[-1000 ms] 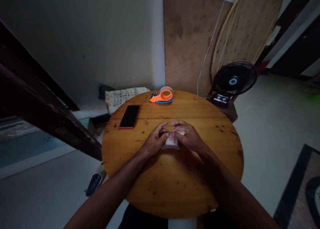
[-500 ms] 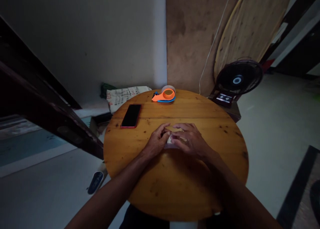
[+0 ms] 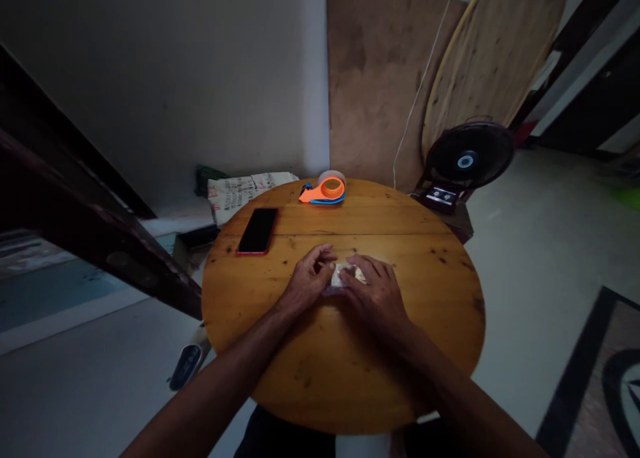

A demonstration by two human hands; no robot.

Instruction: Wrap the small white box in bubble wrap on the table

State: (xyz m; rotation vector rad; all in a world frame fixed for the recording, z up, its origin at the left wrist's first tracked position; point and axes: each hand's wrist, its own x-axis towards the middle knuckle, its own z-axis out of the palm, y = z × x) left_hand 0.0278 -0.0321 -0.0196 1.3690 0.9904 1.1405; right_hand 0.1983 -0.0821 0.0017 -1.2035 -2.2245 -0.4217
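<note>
A small whitish, partly clear packet or box (image 3: 339,276) lies on the round wooden table (image 3: 350,378), between my two hands. My left hand (image 3: 311,275) is curled around its left end, thumb against it. From the right, my right hand (image 3: 376,286) grips it, with the thumb on top and fingers bent over the far side. Beyond the hands, an orange and blue tape dispenser (image 3: 325,190) stands near the table's far edge. A black phone with a red rim (image 3: 258,231) lies to the left.
A dark fan (image 3: 465,161) stands beyond the table's right edge. Behind the far left edge is a printed white sack (image 3: 245,193). A dark wooden beam (image 3: 125,258) slants down to the table's left side. A slipper (image 3: 186,367) is on the floor.
The fingers of my right hand have come down and bent more over the packet, and more of its top shows. The whole view has shifted slightly.
</note>
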